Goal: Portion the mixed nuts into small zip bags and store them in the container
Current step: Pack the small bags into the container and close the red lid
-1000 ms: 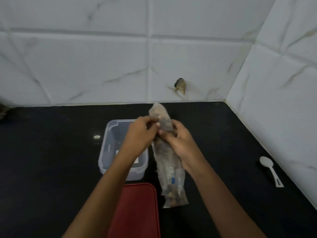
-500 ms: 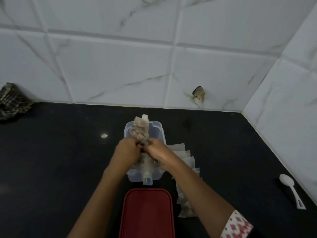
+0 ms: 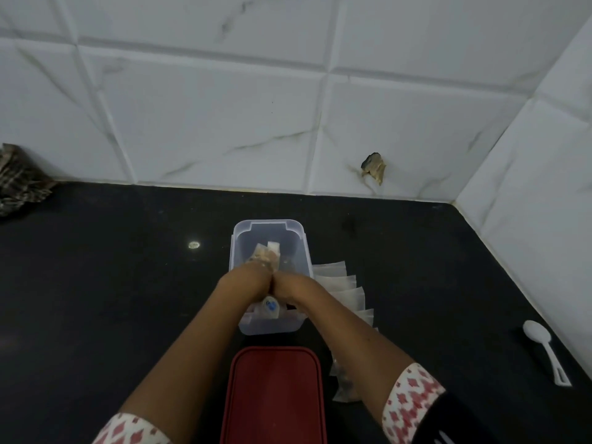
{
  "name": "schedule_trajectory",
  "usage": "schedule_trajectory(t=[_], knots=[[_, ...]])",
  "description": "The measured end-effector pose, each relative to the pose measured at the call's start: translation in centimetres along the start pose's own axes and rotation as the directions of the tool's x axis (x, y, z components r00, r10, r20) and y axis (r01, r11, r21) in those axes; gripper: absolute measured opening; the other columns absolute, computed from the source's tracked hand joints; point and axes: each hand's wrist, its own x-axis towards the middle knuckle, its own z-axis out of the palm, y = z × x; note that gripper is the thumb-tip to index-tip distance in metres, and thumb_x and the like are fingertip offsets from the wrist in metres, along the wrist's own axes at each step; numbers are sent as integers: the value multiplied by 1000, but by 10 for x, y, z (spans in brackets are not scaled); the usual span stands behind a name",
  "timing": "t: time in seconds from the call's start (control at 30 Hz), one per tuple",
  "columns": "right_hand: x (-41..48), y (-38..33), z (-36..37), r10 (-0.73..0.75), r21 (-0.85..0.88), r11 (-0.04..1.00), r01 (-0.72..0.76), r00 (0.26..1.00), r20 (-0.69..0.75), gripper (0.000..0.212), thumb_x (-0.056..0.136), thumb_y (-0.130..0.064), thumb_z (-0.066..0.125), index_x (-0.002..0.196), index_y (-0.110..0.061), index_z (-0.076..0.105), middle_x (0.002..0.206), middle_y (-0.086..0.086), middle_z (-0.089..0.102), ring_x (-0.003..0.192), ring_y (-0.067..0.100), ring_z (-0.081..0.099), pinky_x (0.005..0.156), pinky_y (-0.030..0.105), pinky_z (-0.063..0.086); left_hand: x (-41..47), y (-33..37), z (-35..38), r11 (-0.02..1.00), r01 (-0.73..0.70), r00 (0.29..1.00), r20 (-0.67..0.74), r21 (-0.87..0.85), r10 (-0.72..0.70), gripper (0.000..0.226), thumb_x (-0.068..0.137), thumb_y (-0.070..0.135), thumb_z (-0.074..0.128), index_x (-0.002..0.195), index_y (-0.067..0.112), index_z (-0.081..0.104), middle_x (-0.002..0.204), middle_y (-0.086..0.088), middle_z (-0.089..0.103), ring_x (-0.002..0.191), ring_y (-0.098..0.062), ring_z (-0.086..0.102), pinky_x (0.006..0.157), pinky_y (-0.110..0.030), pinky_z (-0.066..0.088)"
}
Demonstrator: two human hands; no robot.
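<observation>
A clear plastic container [image 3: 268, 226] stands open on the black counter. Both hands are down inside it, side by side. My left hand [image 3: 248, 282] and my right hand [image 3: 293, 285] together grip a bundle of filled nut bags [image 3: 266, 255], whose top sticks up past my knuckles; a bag end with a blue mark [image 3: 270, 306] shows below my wrists. Several small zip bags [image 3: 338, 283] lie fanned out on the counter to the right of the container. More bags [image 3: 342, 384] lie partly hidden under my right forearm.
The red lid [image 3: 274, 395] lies on the counter in front of the container. A white plastic spoon [image 3: 544, 347] rests near the right wall. A dark crumpled cloth [image 3: 19, 181] sits at the far left against the tiled wall [image 3: 224, 107].
My hands have carried the bundle of bags from above the counter over the container and lowered it inside. The view has tilted and moved in.
</observation>
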Motion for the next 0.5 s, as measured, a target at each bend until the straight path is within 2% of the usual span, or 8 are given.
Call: schedule_trajectory(t=[0.13, 0.23, 0.33, 0.43, 0.5], knots=[[-8, -2, -11, -39, -122, 991, 52, 994, 103, 40, 94, -7, 44, 134, -2, 42, 138, 19, 43, 126, 30, 42, 101, 36, 35, -4, -3, -3, 998, -23, 999, 38, 55, 21, 39, 97, 21, 42, 131, 2, 42, 132, -13, 47, 122, -28, 46, 101, -33, 36], [-20, 3, -11, -103, -133, 985, 107, 994, 38, 37, 94, -7, 44, 130, 0, 45, 134, 21, 46, 119, 31, 47, 100, 36, 37, -4, -2, -2, 998, -7, 1000, 23, 61, 5, 41, 97, 23, 40, 134, 4, 40, 135, -15, 46, 123, -28, 45, 100, -32, 37], [-39, 7, -18, -185, -119, 977, 179, 982, -39, 37, 88, -3, 53, 124, 0, 50, 124, 19, 55, 106, 28, 54, 91, 35, 43, -4, -1, -6, 998, 13, 1000, 7, 60, -14, 42, 98, 25, 40, 135, 5, 42, 135, -13, 48, 124, -26, 46, 100, -31, 38], [-54, 12, -28, -215, -115, 971, 211, 976, -25, 38, 91, -5, 47, 129, 0, 47, 124, 18, 55, 112, 30, 53, 92, 36, 45, 2, -1, -10, 1000, 19, 998, 54, -10, -19, 41, 96, 29, 43, 130, 7, 45, 128, -11, 53, 114, -23, 53, 95, -31, 42], [-55, 12, -28, -216, -108, 971, 213, 976, -16, 36, 93, -7, 45, 128, -2, 48, 125, 18, 54, 111, 30, 54, 90, 35, 46, 2, 2, -15, 999, 8, 998, 57, 46, -11, 39, 95, 27, 45, 127, 6, 47, 123, -10, 56, 111, -23, 55, 96, -33, 44]])
